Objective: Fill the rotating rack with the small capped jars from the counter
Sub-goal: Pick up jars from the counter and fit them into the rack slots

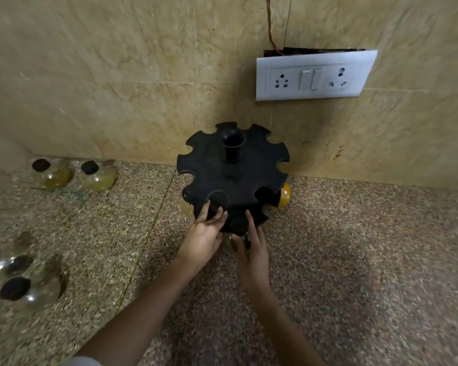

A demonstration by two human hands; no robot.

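Note:
The black rotating rack stands on the counter against the wall, its top disc cut with several notches. My left hand presses flat on the rack's front rim. My right hand grips a black-capped jar at the front notch; the jar's glass body is mostly hidden by my fingers. A jar with yellow contents hangs at the rack's right side. Two capped jars sit at the far left by the wall, and several more capped jars stand at the near left.
A white socket-and-switch plate is on the tiled wall above the rack, with a thin wire running up from it. The speckled stone counter stretches to the right and front of the rack.

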